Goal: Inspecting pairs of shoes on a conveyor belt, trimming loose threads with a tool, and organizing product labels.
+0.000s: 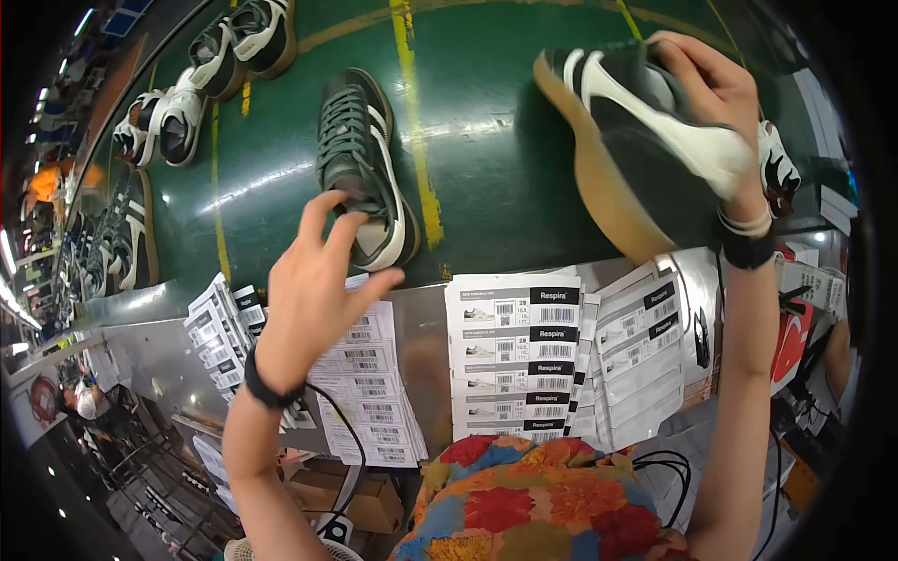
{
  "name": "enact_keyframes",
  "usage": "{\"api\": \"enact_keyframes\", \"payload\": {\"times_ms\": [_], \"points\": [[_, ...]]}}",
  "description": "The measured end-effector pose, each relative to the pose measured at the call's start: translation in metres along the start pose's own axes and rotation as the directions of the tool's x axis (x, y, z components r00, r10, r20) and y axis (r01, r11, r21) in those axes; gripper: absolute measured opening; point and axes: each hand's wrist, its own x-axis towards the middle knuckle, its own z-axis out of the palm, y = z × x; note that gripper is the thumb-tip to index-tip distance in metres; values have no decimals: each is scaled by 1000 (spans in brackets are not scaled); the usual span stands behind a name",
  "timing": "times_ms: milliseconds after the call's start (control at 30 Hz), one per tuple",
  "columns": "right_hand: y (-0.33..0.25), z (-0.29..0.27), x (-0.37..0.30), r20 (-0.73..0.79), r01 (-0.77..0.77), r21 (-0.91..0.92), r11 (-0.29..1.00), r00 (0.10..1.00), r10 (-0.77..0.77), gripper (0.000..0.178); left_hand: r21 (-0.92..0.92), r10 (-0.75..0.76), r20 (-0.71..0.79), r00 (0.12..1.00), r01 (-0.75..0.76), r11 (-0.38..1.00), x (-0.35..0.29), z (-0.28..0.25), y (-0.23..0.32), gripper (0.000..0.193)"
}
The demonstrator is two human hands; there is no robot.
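Observation:
A black sneaker with white stripes and a tan sole (613, 168) is raised above the green surface at the right, tilted and blurred along its sole. My right hand (725, 89) grips it by the collar, fingers bent at the opening. To the left, a dark sneaker with grey-green laces (348, 136) lies sole down, its toe pointing away from me. My left hand (313, 276) is spread at that shoe's heel end, with fingertips at the collar; I cannot tell whether they touch it. Nothing shows in its grasp.
Yellow lines cross the green belt (496, 201). More sneakers (248, 42) stand far left, and another pair (131, 229) is at the left edge. Printed label sheets (514, 355) lie along the metal ledge (426, 327) near me. A black cable (351, 425) hangs below my left wrist.

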Motion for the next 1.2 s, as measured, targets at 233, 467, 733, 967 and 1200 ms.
{"api": "enact_keyframes", "payload": {"times_ms": [233, 467, 733, 967, 1200], "points": [[-30, 89, -36, 278, 538, 51, 841, 801, -530, 22, 19, 283, 8, 959, -283, 959, 33, 5, 7, 32], [-78, 77, -95, 509, 544, 117, 831, 685, -521, 28, -357, 363, 275, 890, -256, 898, -17, -53, 91, 31], [-70, 74, -86, 545, 342, 240, 909, 727, -417, 9, -540, 366, 174, 914, -222, 812, -20, -49, 109, 25], [-68, 64, -78, 635, 46, 175, 983, 758, -148, 4, -271, 349, 150, 925, -301, 914, -26, -64, 120, 29], [-67, 39, -50, 122, 389, -138, 911, 919, -374, 15, -306, 181, 142, 973, -131, 943, -127, -66, 61, 42]]}}
